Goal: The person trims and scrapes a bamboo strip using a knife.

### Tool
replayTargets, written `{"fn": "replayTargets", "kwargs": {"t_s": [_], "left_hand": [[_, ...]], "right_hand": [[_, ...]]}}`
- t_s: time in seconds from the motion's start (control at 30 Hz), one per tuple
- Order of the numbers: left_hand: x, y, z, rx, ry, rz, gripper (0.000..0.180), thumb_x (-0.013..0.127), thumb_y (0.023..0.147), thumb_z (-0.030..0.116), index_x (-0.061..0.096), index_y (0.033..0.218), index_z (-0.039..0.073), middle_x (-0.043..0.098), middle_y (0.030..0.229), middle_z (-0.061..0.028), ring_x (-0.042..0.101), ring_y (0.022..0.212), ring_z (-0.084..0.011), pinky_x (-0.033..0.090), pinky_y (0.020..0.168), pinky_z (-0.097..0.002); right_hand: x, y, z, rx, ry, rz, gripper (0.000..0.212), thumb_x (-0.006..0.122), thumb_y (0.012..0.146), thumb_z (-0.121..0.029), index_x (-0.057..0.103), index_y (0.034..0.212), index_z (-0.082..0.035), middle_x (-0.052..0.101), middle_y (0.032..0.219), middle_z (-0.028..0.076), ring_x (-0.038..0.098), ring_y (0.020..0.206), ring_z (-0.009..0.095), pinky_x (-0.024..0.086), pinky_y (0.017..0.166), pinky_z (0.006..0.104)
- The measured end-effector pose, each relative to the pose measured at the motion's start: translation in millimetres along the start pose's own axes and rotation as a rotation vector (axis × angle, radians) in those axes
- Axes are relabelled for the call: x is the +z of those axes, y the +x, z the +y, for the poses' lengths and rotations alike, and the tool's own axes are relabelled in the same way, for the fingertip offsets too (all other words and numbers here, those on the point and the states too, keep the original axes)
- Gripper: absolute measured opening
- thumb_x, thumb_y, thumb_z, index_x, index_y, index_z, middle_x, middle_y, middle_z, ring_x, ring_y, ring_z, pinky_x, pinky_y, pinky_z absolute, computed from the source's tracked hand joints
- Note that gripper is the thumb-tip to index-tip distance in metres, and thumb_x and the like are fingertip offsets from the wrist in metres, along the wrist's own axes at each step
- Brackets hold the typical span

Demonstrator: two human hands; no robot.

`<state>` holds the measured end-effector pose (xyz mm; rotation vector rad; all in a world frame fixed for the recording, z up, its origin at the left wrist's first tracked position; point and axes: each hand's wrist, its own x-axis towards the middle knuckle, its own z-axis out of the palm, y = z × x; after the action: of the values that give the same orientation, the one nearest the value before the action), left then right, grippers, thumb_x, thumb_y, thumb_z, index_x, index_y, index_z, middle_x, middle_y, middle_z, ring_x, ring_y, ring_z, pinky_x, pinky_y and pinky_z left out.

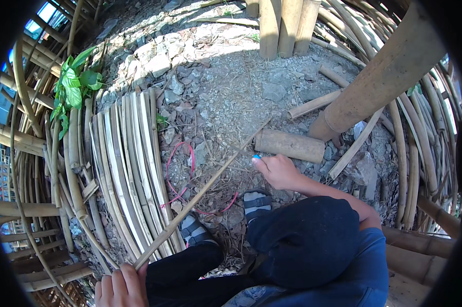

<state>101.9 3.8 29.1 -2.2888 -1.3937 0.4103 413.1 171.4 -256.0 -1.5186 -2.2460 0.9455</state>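
The bamboo strip (197,197) ran diagonally from the lower left of the frame to just above its centre, over the dark-clad left leg (177,268) and the ground. The left hand (121,287), at the lower left, had its fingers wrapped around the strip's near end. The right hand (279,173), near the centre, had its fingers closed around the blue handle of a knife (256,156), whose blade crossed the strip near its far end; whether the edge bit into it, I could not tell.

Long and slender, the strip seemed light and fairly stiff, likely to spring a little along its length, with edges that could splinter or nick skin. The near end, well apart from the blade, looked the soundest place to take hold, fingers around the flat faces rather than sliding along an edge.

No container could be made out. Pale slats (131,163) lay side by side at left of centre, with pink cord (193,158) just to their right. A short bamboo tube (290,146) lay beyond the right hand, its hollow inside hidden.
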Motion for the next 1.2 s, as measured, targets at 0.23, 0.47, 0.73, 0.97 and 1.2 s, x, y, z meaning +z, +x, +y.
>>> {"fn": "replayTargets", "kwargs": {"t_s": [0.23, 0.47, 0.73, 0.97, 1.2], "left_hand": [[0, 1, 0, 0.035, 0.114, 0.009, 0.023, 0.064, 0.101, 0.028, 0.064, 0.091, 0.007, 0.047, 0.065, 0.0004, 0.049, 0.053, -0.0119, 0.04, 0.047, -0.0274], [13, 1, 11, -0.046, 0.024, 0.049, 0.026, 0.07, 0.095, 0.027, 0.066, 0.09, 0.001, 0.05, 0.061, -0.0045, 0.048, 0.05, -0.0184, 0.036, 0.045, -0.0331], [11, 4, -12, 0.062, 0.016, 0.073, 0.021, 0.067, 0.099, 0.025, 0.068, 0.098, 0.004, 0.05, 0.06, 0.0005, 0.045, 0.047, -0.0109, 0.035, 0.04, -0.0277], [18, -4, -16, 0.008, 0.005, 0.049, 0.025, 0.064, 0.101, 0.028, 0.069, 0.093, 0.004, 0.053, 0.061, -0.001, 0.044, 0.046, -0.0117, 0.033, 0.04, -0.028], [34, -12, -13, -0.076, -0.027, 0.061, 0.02, 0.068, 0.097, 0.023, 0.071, 0.101, 0.003, 0.057, 0.067, -0.0051, 0.053, 0.052, -0.0197, 0.041, 0.047, -0.0335]], "right_hand": [[-13, -6, -30, -0.012, 0.099, -0.111, 0.055, 0.039, 0.108, -0.041, 0.066, 0.081, -0.001, 0.062, 0.066, 0.025, 0.064, 0.068, 0.046, 0.05, 0.066, 0.0568], [6, 28, 81, -0.011, -0.281, 0.059, 0.057, 0.038, 0.108, -0.041, 0.066, 0.083, 0.002, 0.061, 0.065, 0.025, 0.064, 0.064, 0.046, 0.051, 0.066, 0.0546], [17, 21, 41, 0.004, 0.023, -0.025, 0.059, 0.032, 0.109, -0.039, 0.065, 0.086, 0.004, 0.062, 0.066, 0.024, 0.065, 0.067, 0.046, 0.052, 0.065, 0.0558], [20, 30, 34, 0.04, 0.02, 0.035, 0.058, 0.029, 0.11, -0.038, 0.065, 0.086, 0.001, 0.063, 0.067, 0.025, 0.066, 0.068, 0.047, 0.054, 0.068, 0.055], [22, 49, 67, 0.28, -0.051, -0.069, 0.066, 0.03, 0.109, -0.039, 0.069, 0.083, 0.008, 0.066, 0.08, 0.034, 0.068, 0.083, 0.05, 0.053, 0.08, 0.0575]]}}
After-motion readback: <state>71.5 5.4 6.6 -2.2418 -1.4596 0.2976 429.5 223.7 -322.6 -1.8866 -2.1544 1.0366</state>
